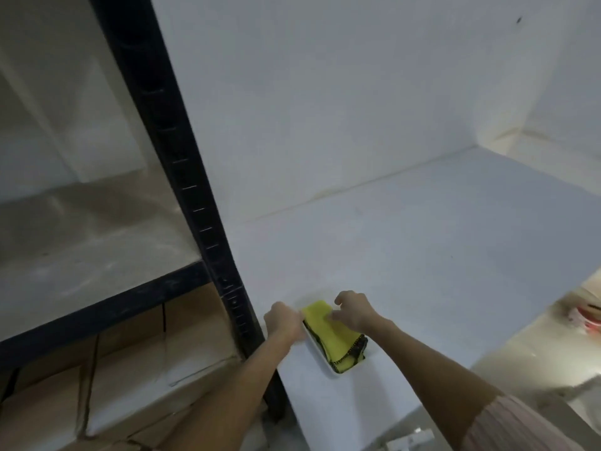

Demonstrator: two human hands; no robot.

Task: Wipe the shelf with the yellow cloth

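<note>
A folded yellow cloth (pixel 328 336) with dark stitched edging lies in a small white tray (pixel 325 362) on a white surface. My left hand (pixel 283 322) grips the tray's left far rim. My right hand (pixel 353 312) rests on the cloth's far end, fingers curled onto the fabric. The shelf (pixel 81 242) is a pale, dusty board in a black metal frame at the left, level with the upper left of the view.
A black upright post (pixel 182 170) with slots stands between the shelf and the white surface (pixel 422 255). Cardboard boxes (pixel 130 385) sit under the shelf. A white wall (pixel 325 92) rises behind. Reddish items (pixel 588 317) lie at the right edge.
</note>
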